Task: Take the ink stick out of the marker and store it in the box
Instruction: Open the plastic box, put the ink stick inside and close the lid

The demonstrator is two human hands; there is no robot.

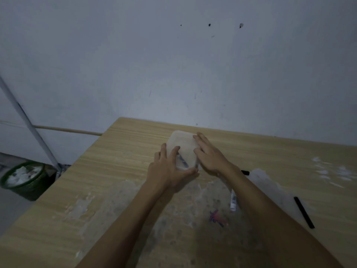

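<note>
A translucent plastic box (pixel 183 146) with its lid on sits near the far middle of the wooden table (pixel 116 171). A dark stick-like shape shows faintly through its near end. My left hand (pixel 168 169) grips the box's near left corner, thumb along the front edge. My right hand (pixel 209 153) lies flat on the box's right side, fingers spread over the lid. A white marker barrel (pixel 233 200) lies on the table partly under my right forearm. A thin black stick (pixel 304 212) lies at the right, beside a pale translucent sheet (pixel 270 186).
A small black piece (pixel 245 172) peeks out behind my right wrist. A red and blue scribble (pixel 217 218) marks the tabletop near me. White smears (pixel 332 173) spot the right side. A green bin (pixel 25 178) stands on the floor at the left. A wall lies just behind the table.
</note>
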